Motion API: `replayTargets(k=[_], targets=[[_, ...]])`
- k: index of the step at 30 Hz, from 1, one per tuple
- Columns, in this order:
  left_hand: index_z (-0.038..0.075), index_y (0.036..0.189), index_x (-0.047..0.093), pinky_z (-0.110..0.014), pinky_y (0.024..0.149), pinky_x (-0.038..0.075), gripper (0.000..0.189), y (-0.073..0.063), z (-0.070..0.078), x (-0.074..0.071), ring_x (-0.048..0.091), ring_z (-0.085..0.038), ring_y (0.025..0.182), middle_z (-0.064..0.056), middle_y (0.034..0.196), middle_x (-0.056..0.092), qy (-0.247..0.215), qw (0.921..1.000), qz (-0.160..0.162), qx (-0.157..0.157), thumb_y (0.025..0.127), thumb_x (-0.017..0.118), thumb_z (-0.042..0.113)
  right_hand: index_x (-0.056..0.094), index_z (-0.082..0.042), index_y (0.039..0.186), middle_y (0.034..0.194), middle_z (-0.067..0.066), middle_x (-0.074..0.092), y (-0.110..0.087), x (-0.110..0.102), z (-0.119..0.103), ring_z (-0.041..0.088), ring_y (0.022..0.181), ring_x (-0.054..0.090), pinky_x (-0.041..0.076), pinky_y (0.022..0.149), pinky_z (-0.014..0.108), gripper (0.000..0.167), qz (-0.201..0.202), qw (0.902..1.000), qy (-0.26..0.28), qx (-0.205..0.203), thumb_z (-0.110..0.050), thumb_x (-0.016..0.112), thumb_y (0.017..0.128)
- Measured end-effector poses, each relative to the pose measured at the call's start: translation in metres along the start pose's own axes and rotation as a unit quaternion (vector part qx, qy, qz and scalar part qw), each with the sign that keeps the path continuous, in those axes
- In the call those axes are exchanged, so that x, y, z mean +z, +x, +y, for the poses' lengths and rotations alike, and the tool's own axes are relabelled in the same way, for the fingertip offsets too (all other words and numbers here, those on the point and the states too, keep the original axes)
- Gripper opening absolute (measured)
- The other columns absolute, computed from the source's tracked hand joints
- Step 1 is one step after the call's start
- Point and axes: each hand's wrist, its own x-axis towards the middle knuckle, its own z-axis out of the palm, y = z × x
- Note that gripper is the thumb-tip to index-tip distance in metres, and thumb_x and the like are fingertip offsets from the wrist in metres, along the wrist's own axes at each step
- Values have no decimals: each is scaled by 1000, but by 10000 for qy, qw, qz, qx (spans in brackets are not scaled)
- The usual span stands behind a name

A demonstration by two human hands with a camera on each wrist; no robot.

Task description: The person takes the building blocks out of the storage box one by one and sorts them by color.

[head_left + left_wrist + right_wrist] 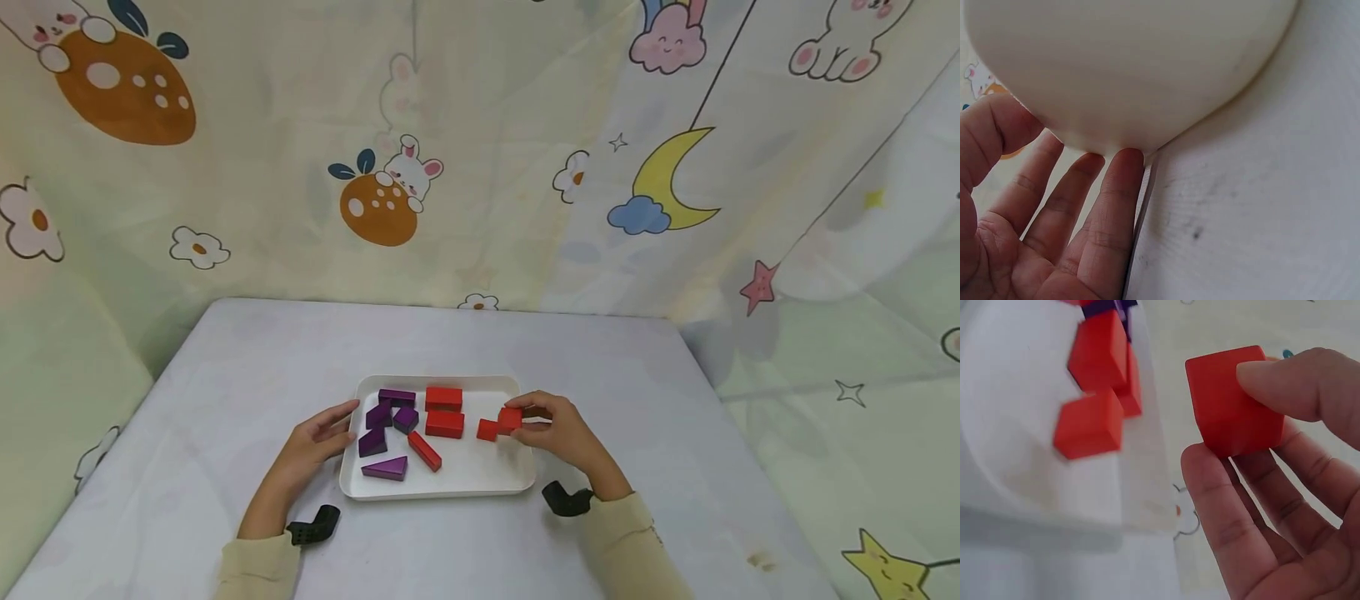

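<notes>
Between the thumb and fingers of my right hand a red block is pinched, above the right part of a white tray. A smaller red block lies in the tray just beside it. My left hand touches the tray's left side; in the left wrist view its fingertips meet the tray's outer wall, fairly straight. Two red rectangular blocks lie near the tray's middle, with a thin red bar in front. Several purple blocks of different shapes are grouped at the left.
The tray stands on a table with a white cover. A patterned cloth hangs behind the table and at its sides. Each wrist wears a black device, one on the left wrist, one on the right wrist.
</notes>
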Motion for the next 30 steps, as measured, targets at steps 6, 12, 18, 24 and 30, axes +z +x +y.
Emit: replayTargets(k=[6, 12, 18, 24, 30], targets=[[-7, 161, 44, -14, 97, 50, 63, -3, 1, 0, 39, -45, 153, -29, 165, 42, -9, 10000, -28, 54, 104, 69, 4, 71, 6, 132, 131, 24, 71, 11, -33, 7, 43, 122, 67, 62, 94, 36, 37, 142, 9996, -192, 125, 2, 79, 95], [-8, 161, 43, -14, 97, 50, 63, -4, 2, 0, 39, -46, 153, -29, 165, 42, -29, 10000, -33, 84, 104, 68, 2, 70, 5, 136, 134, 24, 71, 27, -58, 27, 44, 127, 64, 61, 96, 41, 40, 272, 9974, -302, 589, 0, 78, 97], [-8, 160, 43, -14, 97, 50, 62, -4, 2, -1, 38, -47, 154, -30, 166, 40, -4, 9999, -13, 124, 104, 67, 2, 70, 3, 136, 138, 22, 69, 43, -66, 46, 45, 131, 62, 59, 103, 49, 39, 281, 9922, -454, 1130, 0, 76, 98], [-9, 159, 44, -15, 97, 50, 62, -3, 1, 0, 38, -49, 153, -31, 165, 41, -100, 9997, -24, 226, 103, 67, 1, 72, 1, 136, 137, 20, 71, 53, -66, 63, 43, 132, 62, 58, 104, 49, 40, 373, 9871, -498, 1473, -1, 77, 96], [-9, 159, 44, -14, 97, 50, 61, -2, 1, 1, 38, -49, 153, -31, 165, 40, -96, 9997, 6, 225, 104, 67, 1, 71, 1, 137, 137, 21, 71, 58, -65, 78, 40, 128, 64, 56, 104, 47, 43, 477, 9827, -415, 1740, -1, 79, 95]])
